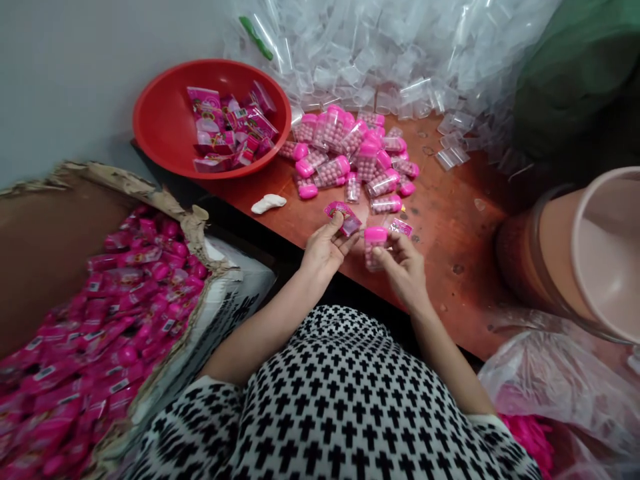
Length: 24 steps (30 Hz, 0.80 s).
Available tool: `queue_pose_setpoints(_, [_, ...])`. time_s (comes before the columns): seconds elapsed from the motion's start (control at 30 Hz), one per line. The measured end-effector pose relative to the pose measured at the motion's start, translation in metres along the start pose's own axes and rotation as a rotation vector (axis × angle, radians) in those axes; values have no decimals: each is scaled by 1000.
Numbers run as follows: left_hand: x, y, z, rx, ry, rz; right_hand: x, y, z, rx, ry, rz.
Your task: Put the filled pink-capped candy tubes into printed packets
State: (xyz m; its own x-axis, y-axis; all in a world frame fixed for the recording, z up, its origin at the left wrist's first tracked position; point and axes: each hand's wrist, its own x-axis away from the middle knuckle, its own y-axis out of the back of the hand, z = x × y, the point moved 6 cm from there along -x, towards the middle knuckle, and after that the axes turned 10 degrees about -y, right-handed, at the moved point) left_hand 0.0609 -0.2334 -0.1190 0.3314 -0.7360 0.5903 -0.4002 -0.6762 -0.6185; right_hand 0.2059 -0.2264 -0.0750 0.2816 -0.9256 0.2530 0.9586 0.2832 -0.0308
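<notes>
Above the orange surface (450,220), the left hand (326,248) pinches a pink packet (344,218), the right hand (403,268) a candy bottle (375,248) (fingers clamped).

The bottle (375,248) I'm pinching is clear, glossy plastic. My sachet (344,219) is shiny foil; the bench (450,260) looks like scuffed, matt wood.

One left hand (327,250), one right hand (404,270), one red plastic basin (160,120) at eleven o'clock, about two dozen pink-capped candy bottles (345,150) at twelve o'clock, one cardboard carton (50,247) at eight o'clock, one pale pink bucket (560,253) at three o'clock
</notes>
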Motion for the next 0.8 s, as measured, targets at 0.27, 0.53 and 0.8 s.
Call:
queue_pose_setpoints(0.27, [15,-22,16,-38,-6,126,12,7,-19,107,98,-168])
queue_pose_setpoints(0.53, [22,-35,17,-208,-91,297,11,12,-16,-3,115,-185])
queue_pose_setpoints(0.8, [24,-41,24,-299,-38,386,9,15,-17,12,157,-237])
